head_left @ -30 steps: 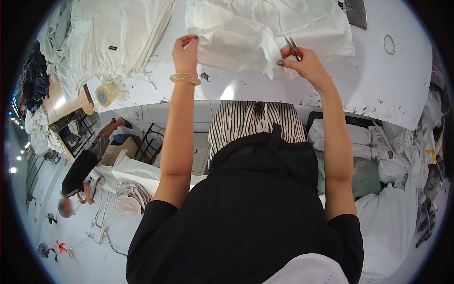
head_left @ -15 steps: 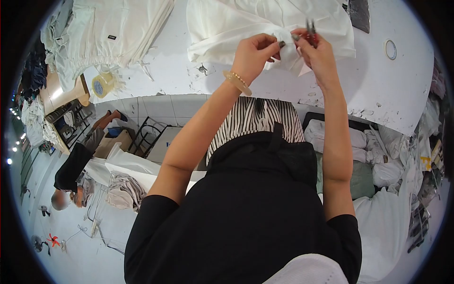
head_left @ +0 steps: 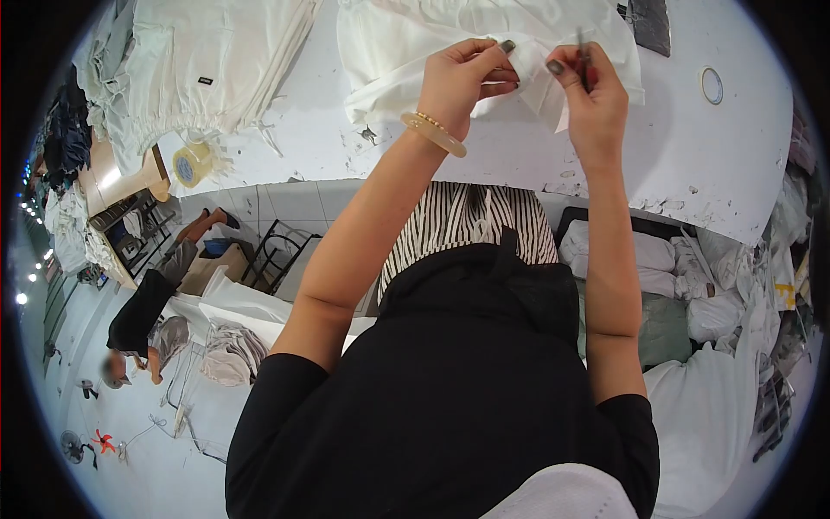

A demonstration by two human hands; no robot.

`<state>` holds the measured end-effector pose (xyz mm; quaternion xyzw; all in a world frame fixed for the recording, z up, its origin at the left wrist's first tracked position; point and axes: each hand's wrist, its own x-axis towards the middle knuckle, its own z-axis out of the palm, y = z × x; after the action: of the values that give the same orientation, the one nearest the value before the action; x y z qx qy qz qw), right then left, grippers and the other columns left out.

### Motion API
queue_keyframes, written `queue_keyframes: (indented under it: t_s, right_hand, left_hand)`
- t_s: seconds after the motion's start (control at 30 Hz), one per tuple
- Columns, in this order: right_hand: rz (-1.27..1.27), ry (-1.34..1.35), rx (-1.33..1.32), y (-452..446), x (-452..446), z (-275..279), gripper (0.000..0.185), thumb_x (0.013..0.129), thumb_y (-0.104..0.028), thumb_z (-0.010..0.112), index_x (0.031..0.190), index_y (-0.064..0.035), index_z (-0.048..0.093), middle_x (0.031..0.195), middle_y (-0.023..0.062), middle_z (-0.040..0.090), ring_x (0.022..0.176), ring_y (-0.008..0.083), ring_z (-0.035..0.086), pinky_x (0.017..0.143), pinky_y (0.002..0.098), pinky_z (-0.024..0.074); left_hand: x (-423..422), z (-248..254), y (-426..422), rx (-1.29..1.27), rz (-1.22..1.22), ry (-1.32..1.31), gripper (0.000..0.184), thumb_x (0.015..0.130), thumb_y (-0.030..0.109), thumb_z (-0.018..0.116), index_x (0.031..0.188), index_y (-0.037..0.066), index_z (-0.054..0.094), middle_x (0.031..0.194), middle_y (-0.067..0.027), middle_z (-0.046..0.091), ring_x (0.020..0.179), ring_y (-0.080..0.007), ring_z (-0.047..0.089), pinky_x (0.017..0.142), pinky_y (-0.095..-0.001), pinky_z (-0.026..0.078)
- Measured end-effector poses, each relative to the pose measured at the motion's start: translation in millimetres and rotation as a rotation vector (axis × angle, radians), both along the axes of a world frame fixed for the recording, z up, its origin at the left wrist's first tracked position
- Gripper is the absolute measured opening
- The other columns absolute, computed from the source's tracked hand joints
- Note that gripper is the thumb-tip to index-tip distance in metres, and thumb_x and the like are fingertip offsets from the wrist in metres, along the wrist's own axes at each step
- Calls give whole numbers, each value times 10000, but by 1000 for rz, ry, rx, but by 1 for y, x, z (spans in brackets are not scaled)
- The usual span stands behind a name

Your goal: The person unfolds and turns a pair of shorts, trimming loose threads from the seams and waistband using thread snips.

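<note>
A white garment [head_left: 398,52] lies in loose folds at the table's far middle. My left hand [head_left: 467,78], with a beaded bracelet and a pale bangle at the wrist, is closed in a pinch on its cloth; the exact bit between the fingertips is hard to see. Just to the right, my right hand [head_left: 598,108] is wrapped round small thread snips [head_left: 584,62], their blades pointing away from me and their red handle partly hidden by the fingers. The right fingertips are close to the garment's raised fold; whether they also grip cloth is unclear.
More white garments [head_left: 216,69] with a small black label lie at the left, beside a tape roll [head_left: 192,164]. Another tape roll [head_left: 711,86] and a dark flat packet [head_left: 648,26] are at the right. Wrapped bundles [head_left: 635,251] sit below the table. A person [head_left: 143,307] bends at far left.
My left hand has moved slightly up and left, its fingers more spread. My right hand has shifted a little right with the snips. The person at far left has moved slightly.
</note>
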<state>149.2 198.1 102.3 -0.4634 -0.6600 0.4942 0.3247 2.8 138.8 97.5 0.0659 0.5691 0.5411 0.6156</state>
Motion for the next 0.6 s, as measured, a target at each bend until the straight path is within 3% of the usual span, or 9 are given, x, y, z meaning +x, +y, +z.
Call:
queue_keyframes:
  t_s: [0.03, 0.13, 0.33, 0.43, 0.5, 0.53, 0.6]
  right_hand:
    - [-33, 39, -90, 2, 2, 0, 136, 797, 18, 616, 929, -12, 627, 798, 8, 541, 673, 82, 539, 623, 215, 448]
    - [44, 22, -21, 7, 4, 1, 104, 803, 5, 617, 906, -7, 610, 799, 16, 545, 685, 93, 564, 636, 229, 460]
    - [140, -177, 340, 1, -14, 1, 73, 820, -9, 600, 893, -7, 591, 794, 11, 540, 653, 91, 550, 594, 237, 442]
    - [68, -105, 236, 1, -18, -4, 74, 860, -64, 582, 904, -5, 588, 790, 9, 554, 663, 94, 542, 587, 241, 436]
    - [17, -14, -224, 6, -10, 5, 121, 882, -122, 578, 907, -4, 584, 785, 13, 566, 686, 96, 537, 600, 245, 433]
    - [7, 6, -308, 8, -6, 7, 148, 890, -149, 576, 907, -3, 584, 783, 16, 573, 696, 97, 537, 607, 245, 433]
    - [-5, 20, -323, 10, 3, 9, 202, 904, -202, 570, 906, -1, 582, 779, 24, 588, 714, 99, 539, 622, 242, 434]
  left_hand:
    - [-1, 0, 1, -2, 3, -5, 198, 859, 141, 606, 967, -24, 607, 825, -90, 644, 770, -175, 641, 745, -281, 538]
    - [-3, 0, 1, -5, -23, -17, 197, 866, 158, 606, 963, -13, 607, 838, -86, 644, 791, -174, 637, 761, -276, 530]
    - [-6, -1, -1, -18, -22, -89, 200, 881, 187, 593, 971, 8, 608, 861, -61, 643, 846, -153, 624, 739, -249, 492]
    - [-5, 1, -2, -35, -21, -76, 205, 886, 197, 590, 975, 14, 610, 861, -49, 642, 847, -146, 622, 714, -240, 474]
    - [-5, 1, -2, -42, -4, -76, 206, 886, 202, 590, 973, 16, 612, 860, -45, 642, 843, -145, 622, 710, -238, 470]
    - [-6, 0, -3, -44, 5, -82, 206, 886, 203, 591, 971, 17, 613, 859, -45, 642, 841, -145, 622, 714, -239, 472]
    - [-8, 0, -3, -42, 10, -90, 207, 885, 206, 593, 965, 17, 615, 858, -46, 643, 840, -147, 622, 721, -240, 475]
